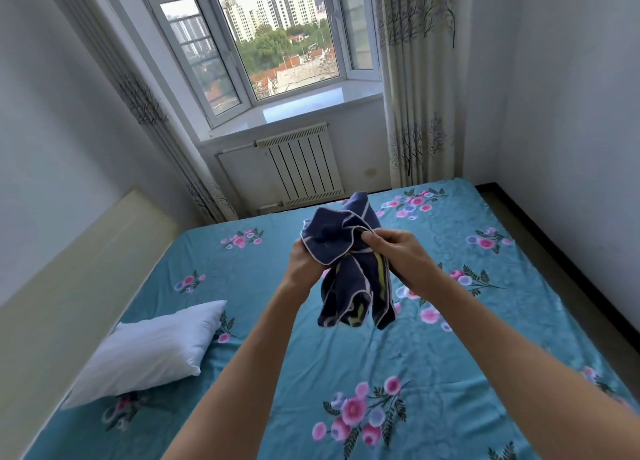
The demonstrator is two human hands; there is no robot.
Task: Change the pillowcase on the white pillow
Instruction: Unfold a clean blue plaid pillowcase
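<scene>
Both arms reach forward over the bed. Between the hands, at picture centre, hangs a bunched dark blue pillowcase, held in the air above the sheet and touching nothing else.

Left hand: at 9 o'clock of the bundle. Grip closed on the cloth from the left side; fingers mostly hidden behind the fabric, so how they lie cannot be told.

Right hand: at 3 o'clock of the bundle. Grip narrow, thumb and fingertips pinching a fold at the upper edge, near the pale piping.

Pillowcase: soft woven cloth, heavily crumpled, navy with thin white piped edging and a yellow-green stripe showing in the lower folds. One loose peak stands up at 12 o'clock; the rest droops in hanging lobes toward 6 o'clock.

White pillow: bare, lying flat on the bed at 8 o'clock of the hands, well apart from them, near the beige headboard. Plump, rectangular, smooth surface, one corner pointing toward the bed's middle.

Bed sheet: teal, printed with pink and lilac flowers and dark leaves; lies smooth with faint creases.

At 12 o'clock, beyond the bed: white ribbed radiator under a bay window. Pale curtains with a dark tree print hang on both sides. Walls plain white.
</scene>
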